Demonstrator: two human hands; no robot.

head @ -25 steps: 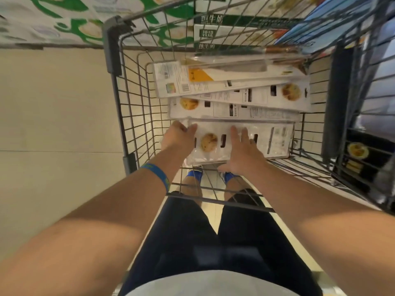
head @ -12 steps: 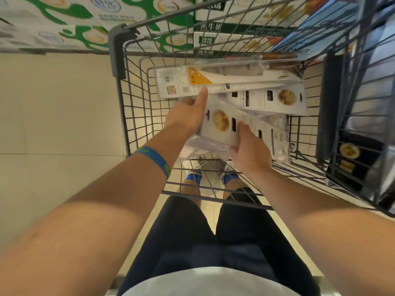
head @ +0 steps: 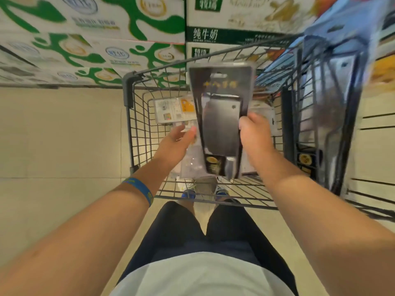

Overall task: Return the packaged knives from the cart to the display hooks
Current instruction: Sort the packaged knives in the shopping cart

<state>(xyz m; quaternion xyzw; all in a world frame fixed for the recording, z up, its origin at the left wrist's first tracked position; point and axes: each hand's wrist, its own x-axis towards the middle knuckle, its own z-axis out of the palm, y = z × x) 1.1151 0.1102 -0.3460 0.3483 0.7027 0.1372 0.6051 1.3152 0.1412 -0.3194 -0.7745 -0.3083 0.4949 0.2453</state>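
The thing in hand is a flat black card pack with a clear plastic blister (head: 221, 119), and it stands almost upright in the air above the grey wire shopping cart (head: 140, 129), lifted out of the basket. Under the blister lies a broad grey steel cleaver blade (head: 221, 133), with its handle (head: 232, 170) at the lower end beside a small gold label (head: 214, 165). At the top of the card there is a pale hang slot (head: 218, 75); the gold printing below it is too blurred to read.

The right hand (head: 254, 133) grips the right edge of the pack at about half its height, with the fingers curled round the rim. The left hand (head: 179, 138) is just at the left edge, thumb near the card. I cannot tell whether it pinches this pack or the clear plastic pack (head: 190, 165) that shows below it.

I judge the pack to be rather heavy for its size, because of the steel, and heavier at the blade. The card is stiff but can bend, and the smooth blister may slip. A hold on both long edges, near the blade, looks the safest, and it leaves the slot free for a hook. No display hooks are in view.

More white knife packs (head: 174, 110) lie in the cart.
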